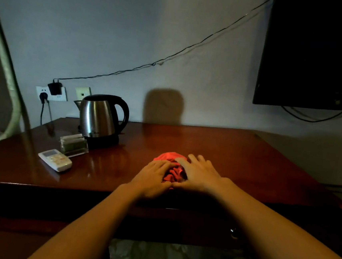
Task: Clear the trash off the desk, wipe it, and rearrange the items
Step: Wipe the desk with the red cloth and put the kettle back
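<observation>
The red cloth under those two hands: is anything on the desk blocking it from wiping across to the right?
Nothing visible. Both hands, left hand and right hand, press on the red cloth; the kettle, remote and card holder stand on the desk's left.

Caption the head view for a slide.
Both hands, left hand and right hand, press a bunched red cloth on the glossy wooden desk.

Left hand (154, 177) and right hand (200, 174) pressed on bunched red cloth (172, 167), near desk (236, 156) edge. Kettle (99, 118), remote (55, 160) far left.
</observation>
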`<action>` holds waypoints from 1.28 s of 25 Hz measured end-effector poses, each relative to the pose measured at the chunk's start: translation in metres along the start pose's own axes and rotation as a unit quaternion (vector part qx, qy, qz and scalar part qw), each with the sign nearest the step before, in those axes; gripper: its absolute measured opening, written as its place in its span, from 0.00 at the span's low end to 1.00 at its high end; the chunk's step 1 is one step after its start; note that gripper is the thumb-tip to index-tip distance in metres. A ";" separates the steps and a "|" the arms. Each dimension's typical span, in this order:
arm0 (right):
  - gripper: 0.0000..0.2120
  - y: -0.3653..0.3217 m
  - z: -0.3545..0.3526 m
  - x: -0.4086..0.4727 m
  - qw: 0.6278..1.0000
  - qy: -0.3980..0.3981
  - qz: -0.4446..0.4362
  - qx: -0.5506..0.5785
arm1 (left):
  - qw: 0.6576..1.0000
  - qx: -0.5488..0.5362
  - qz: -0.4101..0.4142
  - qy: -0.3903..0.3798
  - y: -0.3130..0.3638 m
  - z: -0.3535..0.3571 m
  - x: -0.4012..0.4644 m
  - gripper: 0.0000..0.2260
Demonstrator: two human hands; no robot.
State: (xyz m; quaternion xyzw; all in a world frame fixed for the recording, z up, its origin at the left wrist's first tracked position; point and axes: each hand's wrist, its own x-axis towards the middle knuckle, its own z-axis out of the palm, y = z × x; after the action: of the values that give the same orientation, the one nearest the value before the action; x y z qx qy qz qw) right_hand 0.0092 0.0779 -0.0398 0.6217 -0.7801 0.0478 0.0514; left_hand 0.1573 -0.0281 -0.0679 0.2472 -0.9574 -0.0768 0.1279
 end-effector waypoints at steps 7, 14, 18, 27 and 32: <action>0.44 -0.082 0.020 0.053 0.994 -0.017 -0.094 0.049 | 0.988 -0.094 -0.106 0.062 -0.065 -0.035 -0.036 0.27; 0.43 -0.149 0.023 0.093 0.993 0.015 -0.117 0.022 | 0.961 0.030 -0.195 0.193 -0.115 -0.040 -0.057 0.15; 0.48 -0.132 0.030 0.116 0.986 -0.029 -0.151 0.062 | 0.957 -0.081 -0.236 0.148 -0.105 -0.036 -0.041 0.29; 0.46 -0.006 0.024 0.108 0.996 -0.044 -0.065 0.045 | 0.976 0.181 -0.082 -0.087 -0.042 -0.003 0.066 0.26; 0.19 0.081 0.016 0.067 0.984 0.019 -0.038 0.171 | 0.970 0.227 0.046 -0.078 0.015 0.026 0.125 0.22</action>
State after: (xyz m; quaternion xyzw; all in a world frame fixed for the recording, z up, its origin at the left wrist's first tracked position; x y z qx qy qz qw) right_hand -0.0846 0.0289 -0.0475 0.6496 -0.7351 0.1900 -0.0393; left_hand 0.0380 -0.0746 -0.0640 0.2190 -0.9671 0.1292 -0.0035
